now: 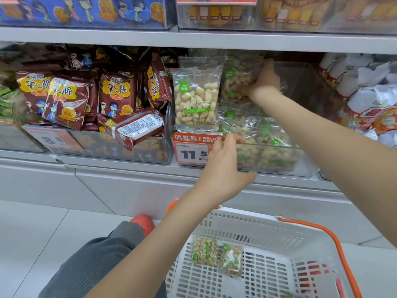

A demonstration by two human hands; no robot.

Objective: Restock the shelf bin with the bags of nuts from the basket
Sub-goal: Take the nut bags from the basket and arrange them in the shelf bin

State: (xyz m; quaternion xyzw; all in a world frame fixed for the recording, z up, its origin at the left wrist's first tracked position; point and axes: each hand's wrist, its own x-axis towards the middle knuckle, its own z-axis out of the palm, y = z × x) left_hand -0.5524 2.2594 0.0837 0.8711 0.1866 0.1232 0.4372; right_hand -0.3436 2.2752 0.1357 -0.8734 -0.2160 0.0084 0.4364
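The fingers of my right hand are curled round a bag of nuts, and I hold it up high inside the clear shelf bin. The bag stands nearly upright, just behind another upright bag of nuts with green writing at the front left of the bin. More bags of nuts lie piled in the bin below my right wrist.

My left hand grips the front wall of the bin. Its fingers hook over the top edge and its thumb reaches along the bottom edge. This hand is right beside the orange price tag and covers the tag's right end.

The basket is white with orange handles and sits low, in front of the shelf and under my arms. Two small bags of nuts lie side by side on its floor, near the left wall.

To the left of the bin is a bin full of dark red snack packs. One dark red pack lies tipped over the front edge there. To the right are white and red packs. On the shelf above I see blue snack packs. My knee in grey trousers is at the bottom left, over the pale floor.
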